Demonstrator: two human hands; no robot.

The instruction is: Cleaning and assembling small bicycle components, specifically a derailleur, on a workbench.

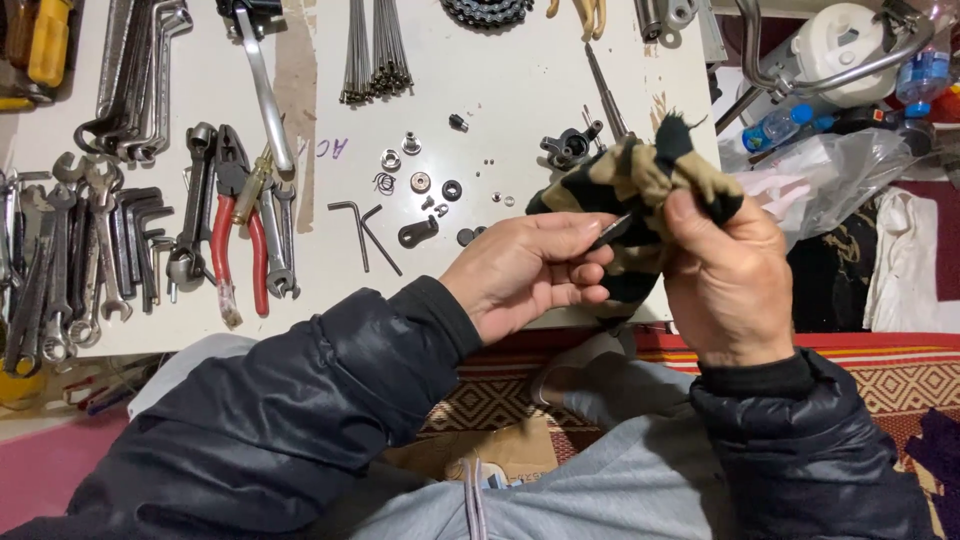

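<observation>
My left hand (535,270) pinches a thin metal rod-like part (612,229) whose far end is wrapped in a black and tan rag (640,175). My right hand (725,275) grips that rag from the right, bunched around the part. Both hands hover over the near right edge of a white work board (520,90). Small loose parts lie just beyond my left hand: washers and nuts (420,182), a black bracket (417,232), two hex keys (362,232) and a dark metal fitting (570,146).
Wrenches (70,260), red-handled pliers (235,225) and a crank arm (265,90) fill the board's left side. Spokes (375,50) and a chain (487,12) lie at the far edge. Plastic bottles (780,125), a clear bag (850,165) and a patterned rug (900,375) sit at right.
</observation>
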